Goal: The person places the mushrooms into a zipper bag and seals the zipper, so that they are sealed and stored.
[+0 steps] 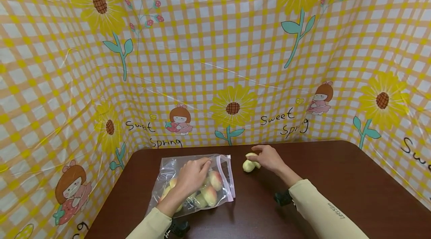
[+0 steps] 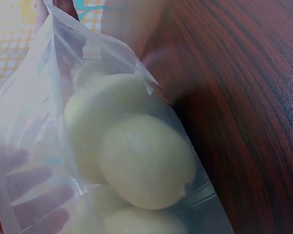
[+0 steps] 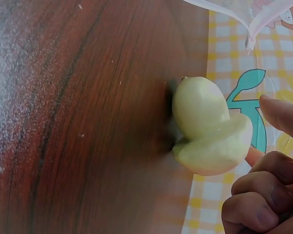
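Observation:
A clear zip bag [image 1: 168, 168] with a pink-edged mouth lies on the table, its opening facing right. Several peach-like fruits, yellow with a red blush, show through the plastic, one of them a blushed fruit [image 1: 209, 196]. My left hand [image 1: 193, 175] is over the bag and pinches its upper edge; in the left wrist view several of its fingers show through the film. Pale yellow fruits [image 3: 202, 107] lie touching each other just right of the bag mouth. Around them is my right hand [image 1: 269, 158], thumb and index finger apart, other fingers curled. Whether it touches a fruit is unclear.
The dark brown wooden table [image 1: 336, 186] extends to the right and in front of me. Patterned yellow check cloth [image 1: 202, 63] stands as walls along the back and both sides. Black wrist straps [image 1: 283, 198] sit at both wrists.

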Tool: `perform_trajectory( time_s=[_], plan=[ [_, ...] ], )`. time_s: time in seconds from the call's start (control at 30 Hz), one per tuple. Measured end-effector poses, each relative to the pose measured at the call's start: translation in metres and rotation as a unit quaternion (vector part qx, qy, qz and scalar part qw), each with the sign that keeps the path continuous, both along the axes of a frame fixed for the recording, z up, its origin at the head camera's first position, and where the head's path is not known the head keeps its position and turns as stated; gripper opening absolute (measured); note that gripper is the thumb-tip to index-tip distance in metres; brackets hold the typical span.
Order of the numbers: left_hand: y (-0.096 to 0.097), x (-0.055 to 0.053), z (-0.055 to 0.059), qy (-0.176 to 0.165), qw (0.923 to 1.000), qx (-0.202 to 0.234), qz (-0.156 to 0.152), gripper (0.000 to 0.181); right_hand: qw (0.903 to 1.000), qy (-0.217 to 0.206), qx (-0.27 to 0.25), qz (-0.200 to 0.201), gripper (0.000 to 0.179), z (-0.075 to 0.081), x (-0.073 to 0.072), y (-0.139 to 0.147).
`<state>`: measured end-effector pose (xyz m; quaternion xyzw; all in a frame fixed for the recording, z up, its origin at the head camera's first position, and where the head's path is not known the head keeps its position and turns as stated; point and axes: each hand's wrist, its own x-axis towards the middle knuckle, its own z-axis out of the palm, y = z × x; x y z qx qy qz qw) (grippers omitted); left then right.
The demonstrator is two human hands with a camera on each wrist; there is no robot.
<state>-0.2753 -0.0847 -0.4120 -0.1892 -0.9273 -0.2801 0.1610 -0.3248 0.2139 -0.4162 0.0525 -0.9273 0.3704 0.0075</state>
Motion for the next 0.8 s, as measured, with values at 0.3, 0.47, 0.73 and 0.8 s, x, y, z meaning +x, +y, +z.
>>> perform_trajectory(
  time_s=[0.3, 0.47, 0.73, 0.8],
  plan=[
    [0.000, -0.001, -0.001, 0.000, 1.0000, -0.004, 0.000, 0.027, 0.9999, -0.012, 0.005, -0.006, 0.061, -0.003, -0.005, 0.002],
    [0.001, -0.002, 0.000, -0.009, 0.9999, -0.001, -0.010, 0.024, 0.9996, -0.026, 0.006, -0.004, 0.062, -0.003, -0.007, 0.004],
    [0.001, -0.002, 0.000, -0.003, 1.0000, -0.006, -0.006, 0.024, 0.9993, -0.034, 0.015, -0.006, 0.062, -0.004, -0.010, 0.008],
    [0.001, -0.002, -0.001, -0.003, 1.0000, -0.007, -0.004, 0.024, 0.9991, -0.039, 0.015, -0.006, 0.063, -0.005, -0.011, 0.008]
  ],
)
